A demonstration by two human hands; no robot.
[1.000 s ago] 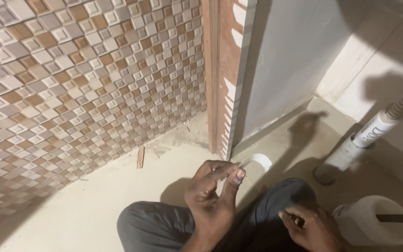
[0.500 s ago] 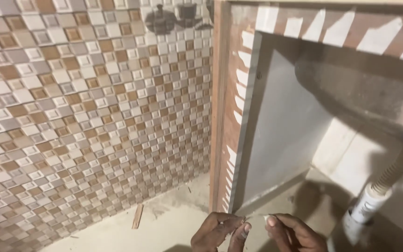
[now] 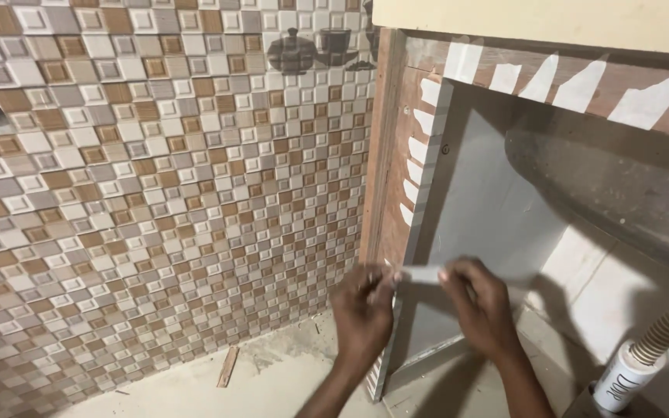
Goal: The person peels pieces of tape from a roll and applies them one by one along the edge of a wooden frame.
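Note:
My left hand (image 3: 363,308) and my right hand (image 3: 480,304) stretch a short strip of white tape (image 3: 421,274) between their fingertips. The strip is held level, right at the front edge of a grey cabinet panel (image 3: 483,224), low on its left side. Several slanted pieces of white tape (image 3: 416,172) sit along the brown wooden frame (image 3: 385,155) beside that edge and along the top rail. Whether the strip touches the panel I cannot tell.
A wall of small brown, beige and white mosaic tiles (image 3: 156,186) fills the left. A thin wood sliver (image 3: 228,366) lies on the concrete floor. A corrugated drain hose on a white pipe (image 3: 635,371) stands at the lower right under a sink underside (image 3: 621,193).
Both hands have risen from my lap to the panel's front edge. The strip of tape is now stretched between them. The view has tilted up and closer to the cabinet.

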